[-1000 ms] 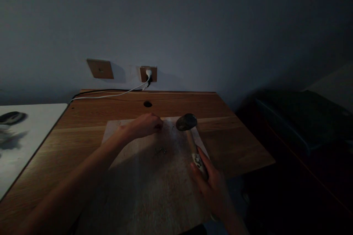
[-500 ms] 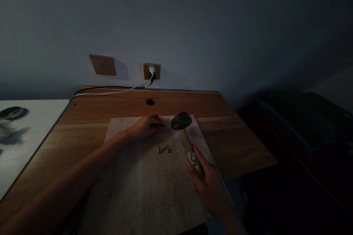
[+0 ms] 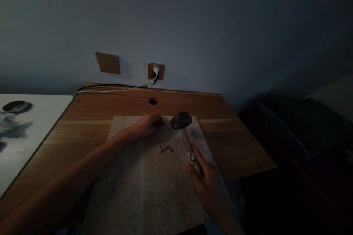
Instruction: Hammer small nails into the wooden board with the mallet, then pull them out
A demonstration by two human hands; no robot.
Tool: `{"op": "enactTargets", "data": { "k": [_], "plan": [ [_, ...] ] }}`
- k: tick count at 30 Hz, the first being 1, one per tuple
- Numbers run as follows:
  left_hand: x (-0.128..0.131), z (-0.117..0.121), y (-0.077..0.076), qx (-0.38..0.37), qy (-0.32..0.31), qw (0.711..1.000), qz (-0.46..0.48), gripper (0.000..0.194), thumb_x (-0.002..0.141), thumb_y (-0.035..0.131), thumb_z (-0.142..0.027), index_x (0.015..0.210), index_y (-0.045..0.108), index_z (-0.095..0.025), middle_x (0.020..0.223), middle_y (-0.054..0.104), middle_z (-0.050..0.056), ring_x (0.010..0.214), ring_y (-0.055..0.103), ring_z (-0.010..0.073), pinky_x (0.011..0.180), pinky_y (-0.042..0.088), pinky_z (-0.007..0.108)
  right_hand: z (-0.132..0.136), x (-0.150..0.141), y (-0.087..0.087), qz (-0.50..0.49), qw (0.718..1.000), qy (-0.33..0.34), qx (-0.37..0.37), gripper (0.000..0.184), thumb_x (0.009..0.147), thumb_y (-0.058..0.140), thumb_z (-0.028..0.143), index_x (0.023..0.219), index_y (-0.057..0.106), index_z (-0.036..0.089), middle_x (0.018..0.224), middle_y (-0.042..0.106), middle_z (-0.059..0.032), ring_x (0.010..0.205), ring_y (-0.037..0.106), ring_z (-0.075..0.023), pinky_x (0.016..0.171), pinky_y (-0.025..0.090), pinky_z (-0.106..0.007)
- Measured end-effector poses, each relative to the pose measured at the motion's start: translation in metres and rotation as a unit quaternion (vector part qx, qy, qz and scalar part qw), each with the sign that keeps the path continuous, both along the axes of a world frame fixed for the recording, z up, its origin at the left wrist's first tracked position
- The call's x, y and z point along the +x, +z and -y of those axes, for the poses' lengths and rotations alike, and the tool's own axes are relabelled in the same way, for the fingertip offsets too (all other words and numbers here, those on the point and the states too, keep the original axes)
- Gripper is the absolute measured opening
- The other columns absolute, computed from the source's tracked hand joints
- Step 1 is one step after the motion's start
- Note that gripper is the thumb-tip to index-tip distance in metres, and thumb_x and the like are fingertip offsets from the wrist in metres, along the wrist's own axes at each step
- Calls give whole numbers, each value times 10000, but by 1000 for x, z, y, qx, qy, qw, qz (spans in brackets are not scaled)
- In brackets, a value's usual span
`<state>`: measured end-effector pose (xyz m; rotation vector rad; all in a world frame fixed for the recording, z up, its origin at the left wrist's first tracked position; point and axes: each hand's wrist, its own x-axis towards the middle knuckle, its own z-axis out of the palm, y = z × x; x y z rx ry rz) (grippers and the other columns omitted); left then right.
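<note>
My right hand [image 3: 208,185] is wrapped round the wooden handle of a mallet [image 3: 181,120] with a dark, rounded head. The mallet's head is raised near the far right part of a pale wooden board [image 3: 138,191]. Close to the board's far edge, my left hand [image 3: 150,124] rests with its fingers curled in a pinch. Whatever those fingers hold is too small and dark to make out. Several metal screws [image 3: 167,149] lie in a loose group on the board, between my two hands.
The board lies on a wooden desk [image 3: 239,147] against a wall. A socket [image 3: 156,71] has plugs in it, and a white cable [image 3: 110,91] runs left along the desk's back. A round cable hole [image 3: 152,101] is beyond the board. At left stands a white surface [image 3: 55,114].
The camera view has shifted slightly, moving the wall plates and desk to the right. My left hand has turned a little; the mallet stays nearly still.
</note>
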<state>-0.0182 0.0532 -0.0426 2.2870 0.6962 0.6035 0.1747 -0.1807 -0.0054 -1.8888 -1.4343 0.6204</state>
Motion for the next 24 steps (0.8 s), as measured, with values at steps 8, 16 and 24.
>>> {"op": "enactTargets", "data": {
  "k": [8, 16, 24],
  "plan": [
    [1, -2, -2, -1, 34, 999, -11, 121, 869, 673, -252, 902, 752, -167, 953, 646, 65, 845, 643, 183, 803, 515, 306, -5, -3, -5, -1, 1000, -6, 14, 586, 968, 574, 458, 1495, 589, 202, 854, 813, -73, 898, 789, -307, 768, 649, -402],
    [-2, -4, -6, 11, 24, 999, -24, 474, 709, 815, -340, 1125, 662, -173, 1087, 591, 74, 940, 612, 216, 837, 515, 333, -16, -13, -7, -13, 998, 38, 41, 582, 994, 554, 437, 1527, 540, 203, 1329, 735, -140, 1205, 705, -313, 1002, 578, -455],
    [-1, -4, -10, -2, 46, 999, -8, 396, 752, 777, -369, 1067, 649, -167, 1082, 584, 74, 894, 615, 199, 808, 521, 329, -21, -12, -10, -12, 999, 36, 2, 574, 985, 540, 424, 1510, 563, 192, 1321, 738, -146, 1206, 702, -326, 1037, 553, -503]
  ]
}}
